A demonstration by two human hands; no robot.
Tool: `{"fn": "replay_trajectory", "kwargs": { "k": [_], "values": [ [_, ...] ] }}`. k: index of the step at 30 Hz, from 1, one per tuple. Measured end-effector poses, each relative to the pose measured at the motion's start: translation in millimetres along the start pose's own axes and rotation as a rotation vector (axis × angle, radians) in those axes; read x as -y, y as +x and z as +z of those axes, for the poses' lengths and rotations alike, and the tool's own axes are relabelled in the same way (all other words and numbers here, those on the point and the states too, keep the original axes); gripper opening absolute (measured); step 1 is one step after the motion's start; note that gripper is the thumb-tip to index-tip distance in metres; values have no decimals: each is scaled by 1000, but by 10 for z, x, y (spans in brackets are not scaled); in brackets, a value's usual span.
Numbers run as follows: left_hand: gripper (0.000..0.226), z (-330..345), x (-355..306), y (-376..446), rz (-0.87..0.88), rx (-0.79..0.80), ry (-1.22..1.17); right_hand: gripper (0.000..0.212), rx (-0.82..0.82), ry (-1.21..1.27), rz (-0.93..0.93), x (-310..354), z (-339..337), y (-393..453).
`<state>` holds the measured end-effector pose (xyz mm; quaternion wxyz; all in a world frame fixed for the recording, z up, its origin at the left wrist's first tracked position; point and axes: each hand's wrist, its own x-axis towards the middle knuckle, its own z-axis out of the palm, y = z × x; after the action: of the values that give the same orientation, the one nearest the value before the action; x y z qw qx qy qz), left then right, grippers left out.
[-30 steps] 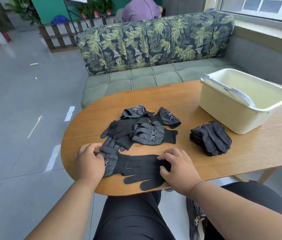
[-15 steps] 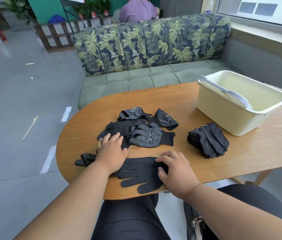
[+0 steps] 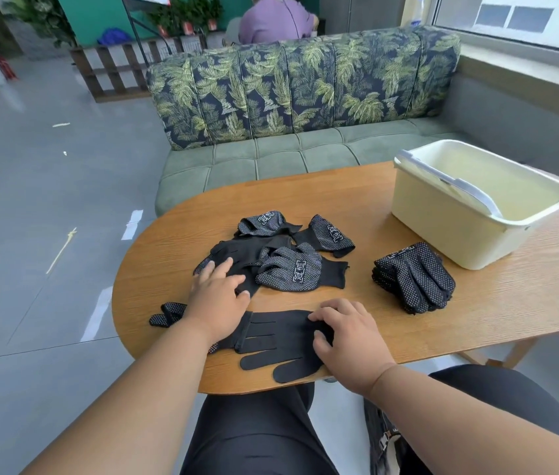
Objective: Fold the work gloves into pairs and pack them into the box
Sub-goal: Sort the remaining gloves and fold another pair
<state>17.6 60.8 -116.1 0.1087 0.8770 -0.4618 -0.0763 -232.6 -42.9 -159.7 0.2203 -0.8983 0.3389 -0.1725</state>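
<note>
A black work glove [image 3: 271, 341] lies flat at the near edge of the wooden table [image 3: 476, 303], fingers pointing toward me. My right hand [image 3: 346, 334] rests on its right side with bent fingers. My left hand [image 3: 218, 293] reaches forward, fingers spread, touching a black glove in the loose pile of dotted gloves [image 3: 288, 255]. Dotted glove fingers [image 3: 166, 313] stick out left of my left wrist. A folded stack of gloves [image 3: 415, 275] sits to the right, next to the cream plastic box [image 3: 470, 234], whose inside looks bare.
A grey handle [image 3: 456, 186] lies across the box's left rim. A green sofa [image 3: 305, 97] with leaf-print back stands behind the table. A person in a purple top sits beyond it. Grey tiled floor lies to the left. My dark-trousered legs are under the table.
My left hand left the cuff end of the near glove and moved forward onto the loose pile. My right hand stayed on the flat glove.
</note>
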Motion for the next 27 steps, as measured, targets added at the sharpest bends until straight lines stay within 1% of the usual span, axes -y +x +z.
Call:
{"fn": "replay_trajectory", "kwargs": {
  "k": [1, 2, 5, 8, 11, 13, 15, 17, 21, 23, 25, 27],
  "values": [
    [50, 11, -11, 32, -2, 11, 9, 34, 9, 2, 0, -4, -5, -1],
    [50, 15, -23, 60, 0, -15, -13, 35, 14, 6, -1, -7, -13, -2],
    [45, -63, -90, 74, 14, -197, -163, 38, 16, 12, -1, -9, -28, -1],
    [35, -232, -175, -6, 3, -335, -288, 37, 10, 5, -2, -14, -27, 7],
    [27, -418, -227, -153, -49, -450, -396, 33, 4, -8, -8, -12, -21, 7],
    [25, -534, -233, -235, -98, -488, -493, 32, 14, -14, -9, -7, -20, 9],
    [20, -632, -219, -294, -129, -495, -617, 33, 5, 0, -10, -5, -25, 9],
    [19, -717, -189, -321, -92, -498, -768, 32, 7, 9, -10, -11, -33, 9],
    [23, -880, -221, -388, -94, -507, -1004, 32, -1, 22, -3, 9, -50, -3],
    [24, -951, -279, -439, -101, -497, -1165, 33, -4, 54, 4, 27, -66, -6],
    [28, -1020, -359, -509, -116, -414, -1399, 34, 10, 104, 22, 49, -114, -7],
    [31, -1067, -414, -571, -154, -265, -1602, 38, 16, 201, 53, 102, -199, -19]
  ]
}}
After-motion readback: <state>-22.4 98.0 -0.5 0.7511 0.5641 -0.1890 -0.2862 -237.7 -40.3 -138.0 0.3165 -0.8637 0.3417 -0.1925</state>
